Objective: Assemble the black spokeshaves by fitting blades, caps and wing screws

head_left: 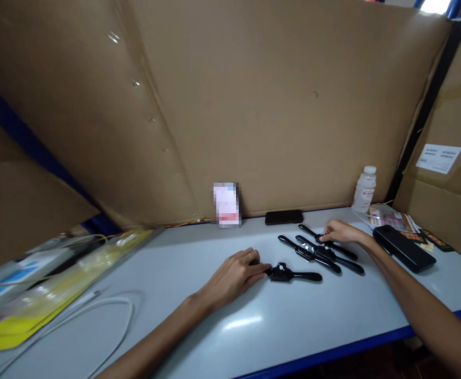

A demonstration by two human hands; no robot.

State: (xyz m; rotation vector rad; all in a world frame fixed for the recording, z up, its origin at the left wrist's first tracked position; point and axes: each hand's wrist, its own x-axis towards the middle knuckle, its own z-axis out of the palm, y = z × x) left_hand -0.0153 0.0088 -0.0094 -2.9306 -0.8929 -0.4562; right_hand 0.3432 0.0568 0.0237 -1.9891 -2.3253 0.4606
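The near tool (281, 272), black with a metal middle, lies flat on the worktop (199, 337), apart from three like it. Its long axis runs nearly left to right, with the bare handle pointing right; the other handle is mostly hidden by the left hand (241, 269), whose fingers are closed around that end.

The other three lie just beyond it to the right, in a loose, overlapping group. The second tool (304, 252), the third tool (329, 256) and the far tool (344, 251) are roughly parallel, each slanting from the back left toward the front right. The right hand (338, 231) is bent over the middle of the far tool, fingers drawn close together and touching it; whether they grip it, I cannot tell.

As for progress, I judge only this: one tool is set apart and three are grouped, and nothing shows which, if any, are finished with or left to handle.

Behind the group lies a phone (283, 217); a blurred card (227, 205) stands against the cardboard wall (254, 105). To the right are a black case (404, 248), some papers (396, 220) and a bottle (363, 192). On the left lie a white cable (130, 316) and yellow packaging (21, 329).
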